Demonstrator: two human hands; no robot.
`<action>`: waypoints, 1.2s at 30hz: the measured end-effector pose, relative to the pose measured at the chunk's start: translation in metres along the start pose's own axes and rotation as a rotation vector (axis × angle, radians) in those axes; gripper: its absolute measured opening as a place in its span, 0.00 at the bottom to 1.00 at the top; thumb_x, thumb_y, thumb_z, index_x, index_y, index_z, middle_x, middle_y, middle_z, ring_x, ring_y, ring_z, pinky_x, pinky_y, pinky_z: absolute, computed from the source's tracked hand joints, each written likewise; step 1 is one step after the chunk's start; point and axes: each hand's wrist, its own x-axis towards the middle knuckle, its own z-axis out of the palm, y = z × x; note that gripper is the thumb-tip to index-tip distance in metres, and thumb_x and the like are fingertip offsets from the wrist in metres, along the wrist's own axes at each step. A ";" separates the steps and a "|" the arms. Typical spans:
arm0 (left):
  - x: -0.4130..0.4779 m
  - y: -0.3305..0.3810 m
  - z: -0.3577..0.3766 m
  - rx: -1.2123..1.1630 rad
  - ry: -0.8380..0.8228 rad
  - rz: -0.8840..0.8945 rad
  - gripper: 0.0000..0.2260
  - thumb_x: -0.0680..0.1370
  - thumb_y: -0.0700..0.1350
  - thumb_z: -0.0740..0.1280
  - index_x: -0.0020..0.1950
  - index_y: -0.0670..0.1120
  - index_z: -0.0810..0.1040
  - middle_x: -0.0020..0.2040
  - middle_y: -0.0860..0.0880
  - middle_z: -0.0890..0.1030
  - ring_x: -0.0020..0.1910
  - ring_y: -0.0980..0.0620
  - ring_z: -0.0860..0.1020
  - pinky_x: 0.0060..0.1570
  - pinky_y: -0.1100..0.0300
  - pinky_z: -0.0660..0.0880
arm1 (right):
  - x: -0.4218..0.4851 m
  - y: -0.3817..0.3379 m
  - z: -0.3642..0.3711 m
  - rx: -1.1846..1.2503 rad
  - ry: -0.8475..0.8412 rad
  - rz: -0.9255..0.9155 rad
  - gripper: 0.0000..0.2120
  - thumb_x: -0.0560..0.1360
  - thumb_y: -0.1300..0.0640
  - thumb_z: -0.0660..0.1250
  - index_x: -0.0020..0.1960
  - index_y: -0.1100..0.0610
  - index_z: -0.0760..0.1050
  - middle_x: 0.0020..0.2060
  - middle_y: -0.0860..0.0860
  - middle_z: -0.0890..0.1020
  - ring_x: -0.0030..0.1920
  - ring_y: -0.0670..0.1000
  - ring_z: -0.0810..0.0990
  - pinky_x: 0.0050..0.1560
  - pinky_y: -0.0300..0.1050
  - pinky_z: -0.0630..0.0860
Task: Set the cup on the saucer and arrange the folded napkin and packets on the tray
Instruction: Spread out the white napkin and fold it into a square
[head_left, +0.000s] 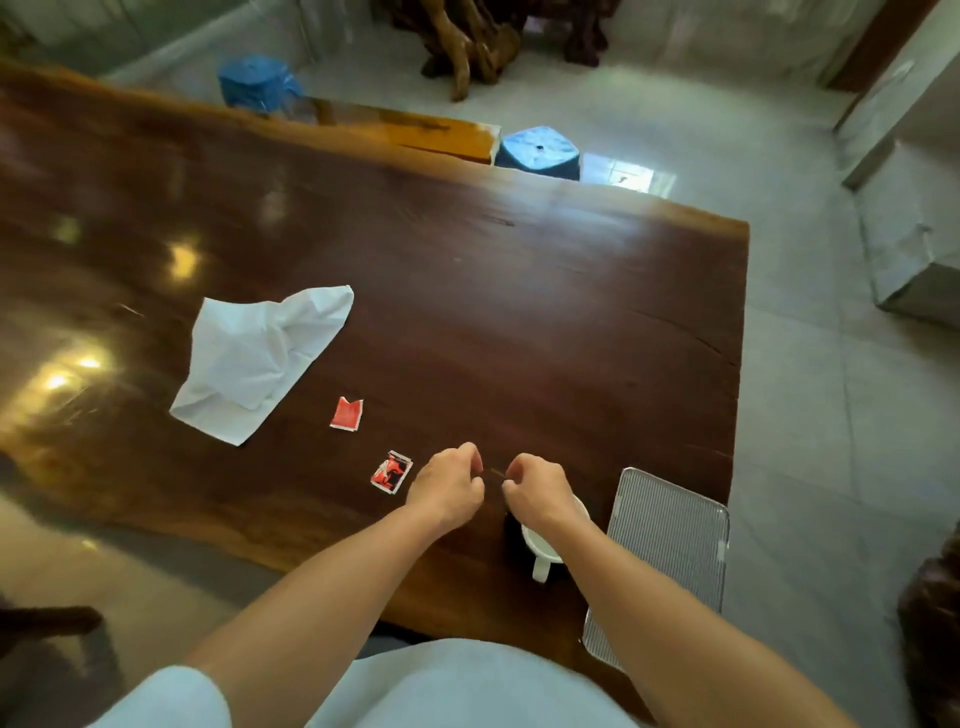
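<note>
A white cup (545, 548) stands on a dark saucer (511, 530) near the table's front edge, its handle toward me, partly hidden under my right wrist. My right hand (535, 491) hovers over the cup with curled fingers. My left hand (449, 480) is just left of it, also curled. A thin dark sliver lies between their fingertips; I cannot tell if either hand touches it. A rumpled white napkin (260, 358) lies unfolded at the left. A red packet (347, 414) and a red-and-black packet (391, 471) lie between the napkin and my left hand. The ribbed silver tray (670, 545) sits right of the cup.
The dark wooden table (519, 312) ends just right of the tray and along the front by my body. Two blue stools (537, 153) stand beyond the far edge, on a pale tiled floor with carved wooden furniture behind.
</note>
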 end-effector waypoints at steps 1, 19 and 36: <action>0.000 -0.006 -0.005 0.001 0.008 -0.007 0.04 0.79 0.45 0.67 0.51 0.52 0.73 0.47 0.51 0.78 0.46 0.52 0.76 0.43 0.57 0.72 | 0.002 -0.006 0.003 -0.012 -0.016 -0.018 0.07 0.76 0.55 0.66 0.53 0.53 0.80 0.48 0.51 0.82 0.50 0.53 0.81 0.48 0.46 0.77; 0.045 -0.175 -0.105 -0.009 -0.040 -0.171 0.05 0.79 0.44 0.65 0.53 0.50 0.76 0.53 0.48 0.82 0.51 0.47 0.80 0.53 0.51 0.79 | 0.053 -0.151 0.087 -0.142 -0.166 -0.041 0.06 0.78 0.56 0.66 0.52 0.53 0.81 0.48 0.51 0.82 0.44 0.48 0.80 0.42 0.42 0.76; 0.096 -0.347 -0.183 -0.011 -0.146 -0.224 0.06 0.77 0.42 0.65 0.51 0.51 0.75 0.52 0.47 0.80 0.49 0.46 0.79 0.47 0.53 0.78 | 0.079 -0.284 0.204 -0.113 -0.253 -0.004 0.07 0.75 0.58 0.66 0.50 0.55 0.82 0.47 0.52 0.84 0.47 0.53 0.82 0.51 0.50 0.81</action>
